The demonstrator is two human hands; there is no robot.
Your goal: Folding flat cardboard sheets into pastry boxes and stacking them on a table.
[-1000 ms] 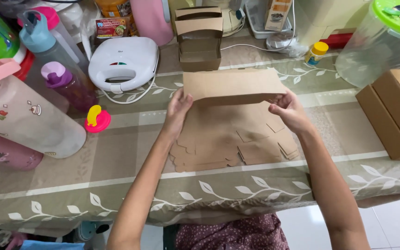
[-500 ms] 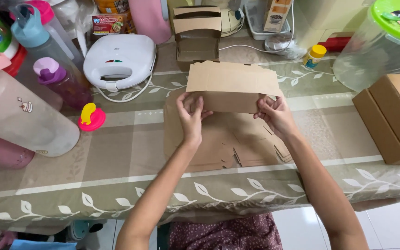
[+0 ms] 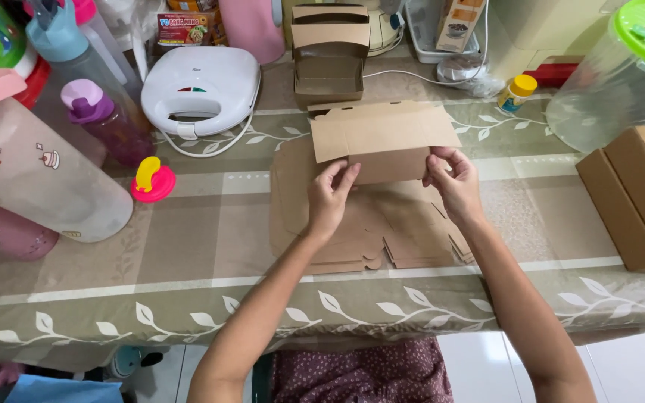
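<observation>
A person seated at a table covered with an olive leaf-patterned cloth point(image 3: 188, 291) holds a half-formed brown cardboard box blank point(image 3: 378, 142) just above a stack of flat brown cardboard cut-outs point(image 3: 382, 231). The left hand point(image 3: 330, 198) is closed on the blank's lower left edge, thumb in front and fingers behind; the right hand point(image 3: 453, 183) pinches its lower right corner in the same way. The blank is raised off the stack and tilted toward the camera, one long panel already creased up and its top flap standing open, so the folding looks begun but far from finished: side tabs hang loose and no corner appears locked.

Beyond the stack, toward the far edge of the table, stand two finished open-topped brown cardboard boxes point(image 3: 330, 52), one nested above the other, which suggests some pieces are done. The stack itself is several sheets thick, so a good deal of work appears left. To the right of the stack lies a closed brown carton point(image 3: 640, 194), with a clear plastic jar with a green lid point(image 3: 621, 75) behind it. To the left of the stack sit a white sandwich press point(image 3: 203, 86), a pink and yellow bottle cap point(image 3: 151, 181) and a frosted plastic jug lying on its side point(image 3: 31, 179).
</observation>
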